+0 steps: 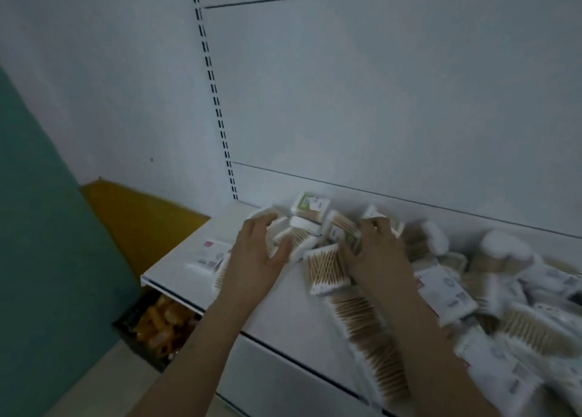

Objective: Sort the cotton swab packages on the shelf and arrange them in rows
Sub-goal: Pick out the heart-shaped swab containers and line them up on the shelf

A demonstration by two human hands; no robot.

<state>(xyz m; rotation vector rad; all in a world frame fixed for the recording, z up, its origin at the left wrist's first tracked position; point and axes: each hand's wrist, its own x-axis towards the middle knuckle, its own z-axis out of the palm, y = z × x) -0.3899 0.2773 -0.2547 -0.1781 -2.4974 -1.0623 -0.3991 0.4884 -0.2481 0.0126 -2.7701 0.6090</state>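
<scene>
Head view shows a white shelf (195, 249) with many cotton swab packages (327, 268) lying in disorder, mostly in its middle and right part, and some leaning on the back panel (378, 101). Both hands work in the pile near the back. The left hand (256, 249) has its fingers curled over a few packages, and the right hand (374, 249) grips a package with a green label (343, 230). The hands are apart, with loose packages between them. One package with a pink mark (209, 254) lies alone at the left end of the shelf.

I judge that these packages are very light and flat, with thin plastic wrap that is probably slippery, so they slide over each other easily. The sticks inside give some stiffness along their length. It seems best to hold each one by its two long edges, or several together as a block, and not to squeeze the soft cotton ends.
</scene>
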